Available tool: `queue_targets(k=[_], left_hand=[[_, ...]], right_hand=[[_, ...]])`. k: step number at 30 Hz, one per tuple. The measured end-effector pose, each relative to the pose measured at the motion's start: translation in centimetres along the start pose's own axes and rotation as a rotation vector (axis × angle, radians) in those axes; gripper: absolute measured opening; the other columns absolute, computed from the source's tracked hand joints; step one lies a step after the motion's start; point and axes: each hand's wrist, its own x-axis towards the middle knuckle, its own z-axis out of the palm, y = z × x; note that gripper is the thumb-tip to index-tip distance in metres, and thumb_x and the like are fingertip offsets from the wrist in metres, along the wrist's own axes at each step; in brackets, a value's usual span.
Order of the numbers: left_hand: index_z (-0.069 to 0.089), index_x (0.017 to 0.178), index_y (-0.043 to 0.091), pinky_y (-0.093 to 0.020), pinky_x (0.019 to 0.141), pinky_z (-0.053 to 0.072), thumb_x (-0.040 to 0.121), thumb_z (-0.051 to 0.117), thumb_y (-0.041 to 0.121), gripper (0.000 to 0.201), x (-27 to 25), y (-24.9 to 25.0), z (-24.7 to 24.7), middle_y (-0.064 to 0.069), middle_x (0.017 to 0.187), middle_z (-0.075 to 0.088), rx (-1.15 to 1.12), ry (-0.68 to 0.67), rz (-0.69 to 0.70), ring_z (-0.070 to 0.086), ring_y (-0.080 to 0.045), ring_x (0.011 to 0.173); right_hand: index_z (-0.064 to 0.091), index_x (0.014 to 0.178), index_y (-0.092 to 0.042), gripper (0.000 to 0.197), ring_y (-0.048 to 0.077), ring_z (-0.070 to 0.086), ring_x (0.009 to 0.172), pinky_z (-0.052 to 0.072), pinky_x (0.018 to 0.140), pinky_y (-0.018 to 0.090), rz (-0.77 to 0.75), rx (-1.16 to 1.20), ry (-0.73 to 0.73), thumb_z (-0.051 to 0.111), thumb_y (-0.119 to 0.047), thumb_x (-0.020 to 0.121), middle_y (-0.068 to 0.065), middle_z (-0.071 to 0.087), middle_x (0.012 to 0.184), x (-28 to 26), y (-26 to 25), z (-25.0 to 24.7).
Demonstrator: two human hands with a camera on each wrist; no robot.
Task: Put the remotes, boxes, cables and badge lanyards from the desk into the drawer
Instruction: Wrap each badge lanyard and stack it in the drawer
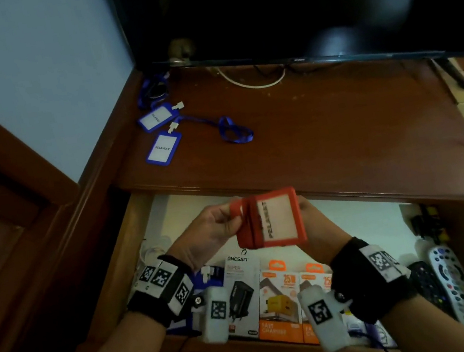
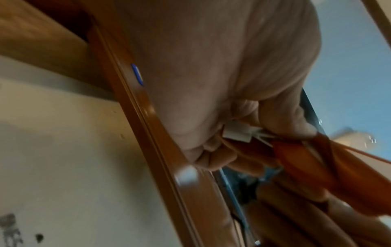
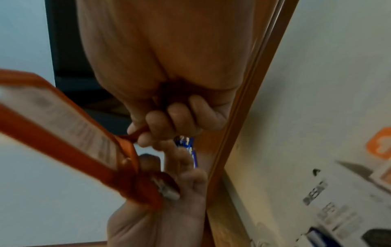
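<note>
Both hands hold a red badge holder [image 1: 278, 220] marked PELAWAT over the open drawer [image 1: 111, 288]; a second red holder seems stacked behind it. My left hand [image 1: 226, 223] pinches its left end, where the left wrist view shows the fingers [image 2: 243, 142] curled on a white clip and the red strap [image 2: 306, 167]. From behind, my right hand [image 1: 307, 218] grips the right side, with its fingers [image 3: 169, 120] curled round the red strap beside the badge [image 3: 52, 117]. Two blue badge holders [image 1: 153, 118] [image 1: 162, 146] and a blue lanyard [image 1: 232, 131] lie on the desk [image 1: 339, 127].
The drawer holds a white ONESAM charger box [image 1: 240, 291], orange charger boxes [image 1: 276, 300], and remotes [image 1: 453, 277] at its right end. A television [image 1: 289, 12] stands at the back of the desk, and a white cable [image 1: 255, 82] lies under it.
</note>
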Motion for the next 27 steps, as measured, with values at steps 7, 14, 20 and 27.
queue_targets(k=[7, 14, 20, 27], left_hand=[[0.072, 0.107, 0.01, -0.03, 0.084, 0.053, 0.069, 0.082, 0.039, 0.048, 0.1, -0.6, 0.3, -0.009, 0.106, 0.071, -0.351, 0.137, 0.181, 0.066, -0.021, 0.101], [0.075, 0.099, 0.009, -0.029, 0.086, 0.054, 0.085, 0.061, 0.016, 0.022, -2.1, -2.7, -2.3, -0.012, 0.106, 0.071, -0.405, 0.352, 0.085, 0.064, -0.023, 0.105], [0.067, 0.098, 0.003, -0.034, 0.086, 0.053, 0.088, 0.048, -0.001, 0.022, -4.0, -2.4, -5.3, -0.011, 0.096, 0.071, -0.307, 0.513, -0.061, 0.065, -0.023, 0.096], [0.064, 0.102, -0.001, -0.034, 0.08, 0.052, 0.089, 0.054, -0.003, 0.016, -5.3, -2.1, -12.1, -0.013, 0.101, 0.067, -0.073, 0.636, -0.29, 0.063, -0.026, 0.099]], right_hand=[[0.052, 0.068, -0.012, 0.032, 0.014, 0.027, 0.046, 0.024, 0.048, 0.026, 0.018, 0.219, 0.02, 0.039, -0.002, 0.095, 0.005, 0.036, 0.051, 2.0, 0.4, 3.9], [0.054, 0.054, -0.024, 0.048, 0.017, 0.025, 0.047, 0.024, 0.047, 0.026, 0.101, 0.107, -0.102, 0.037, -0.003, 0.094, 0.007, 0.034, 0.051, 2.9, 2.5, 5.7], [0.063, 0.062, -0.024, 0.04, 0.016, 0.034, 0.049, 0.028, 0.049, 0.026, 0.256, -0.027, -0.126, 0.045, -0.013, 0.096, 0.005, 0.046, 0.054, 5.1, 3.9, 7.8], [0.061, 0.06, -0.012, 0.037, 0.018, 0.032, 0.048, 0.026, 0.046, 0.025, 0.284, -0.158, 0.056, 0.051, -0.01, 0.095, 0.004, 0.045, 0.049, 9.0, 3.9, 7.7]])
